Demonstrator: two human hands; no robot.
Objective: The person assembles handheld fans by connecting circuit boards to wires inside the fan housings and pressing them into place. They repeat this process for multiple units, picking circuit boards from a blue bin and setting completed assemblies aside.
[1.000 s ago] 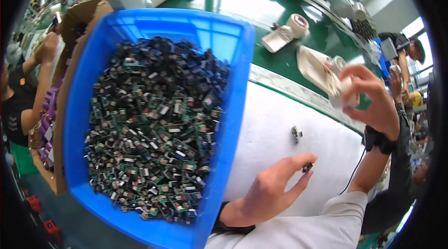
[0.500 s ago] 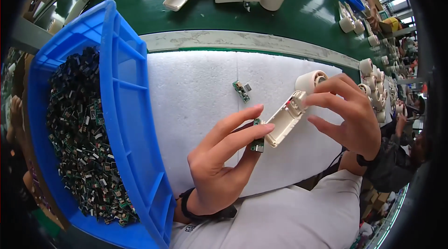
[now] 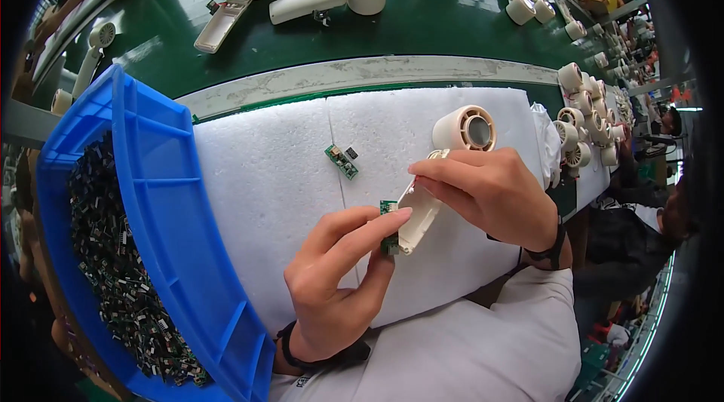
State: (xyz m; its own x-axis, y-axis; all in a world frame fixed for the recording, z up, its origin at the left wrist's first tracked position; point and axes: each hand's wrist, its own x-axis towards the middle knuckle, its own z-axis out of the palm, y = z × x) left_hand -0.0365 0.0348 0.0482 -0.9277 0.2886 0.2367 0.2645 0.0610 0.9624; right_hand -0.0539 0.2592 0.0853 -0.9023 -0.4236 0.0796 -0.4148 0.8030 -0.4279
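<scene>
My right hand (image 3: 494, 194) grips a cream plastic fan housing (image 3: 452, 153) by its handle, the round head pointing away from me. My left hand (image 3: 339, 274) pinches a small green circuit board (image 3: 389, 225) against the lower end of that handle. Both hands hover over a white foam mat (image 3: 271, 183). A second small green circuit board (image 3: 342, 161) lies loose on the mat just beyond my hands.
A blue bin (image 3: 162, 251) full of small circuit boards stands at my left. Beyond the mat, a green conveyor (image 3: 422, 25) carries several cream fan housings. More housings (image 3: 581, 127) are stacked at the right, where another person (image 3: 641, 228) sits.
The view has swung from the blue bin to the mat. My left hand brought a circuit board to the housing, and now presses it against the handle end, closer than before.
</scene>
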